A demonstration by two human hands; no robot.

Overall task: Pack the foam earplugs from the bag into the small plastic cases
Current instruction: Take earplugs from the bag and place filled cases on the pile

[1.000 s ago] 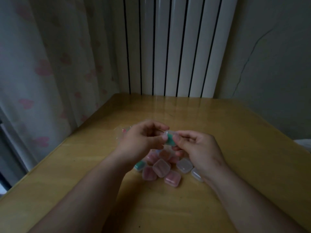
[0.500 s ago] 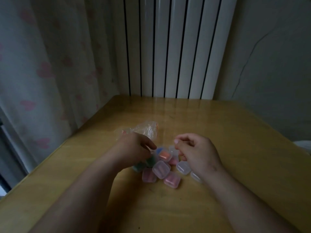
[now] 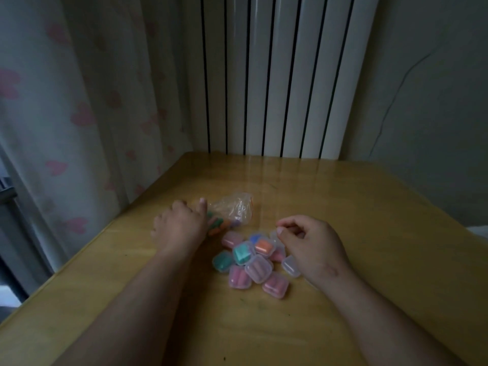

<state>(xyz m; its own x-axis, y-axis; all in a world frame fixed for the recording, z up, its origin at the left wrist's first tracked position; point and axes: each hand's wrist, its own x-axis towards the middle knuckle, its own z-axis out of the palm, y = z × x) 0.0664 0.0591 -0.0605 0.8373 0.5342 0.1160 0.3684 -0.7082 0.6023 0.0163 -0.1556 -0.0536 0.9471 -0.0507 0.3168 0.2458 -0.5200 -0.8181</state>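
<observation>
A crumpled clear plastic bag (image 3: 235,208) with coloured foam earplugs (image 3: 219,225) lies on the wooden table (image 3: 369,233). My left hand (image 3: 179,225) rests at the bag's left side, fingers spread against it and partly covering the earplugs. Just in front lies a cluster of several small clear cases (image 3: 257,268), most showing pink, teal, orange or blue earplugs inside; the teal case (image 3: 242,252) sits near the middle. My right hand (image 3: 309,244) hovers at the cluster's right edge, thumb and forefinger pinched together with nothing visible between them.
A white radiator (image 3: 277,75) stands behind the table's far edge. A pale curtain with pink hearts (image 3: 66,114) hangs along the left side. A grey wall (image 3: 435,101) is on the right. An empty-looking case (image 3: 290,265) lies beside my right wrist.
The teal case that both hands held up a second ago now lies in the cluster. My left hand has moved away to the bag; my right hand has lowered beside the cases.
</observation>
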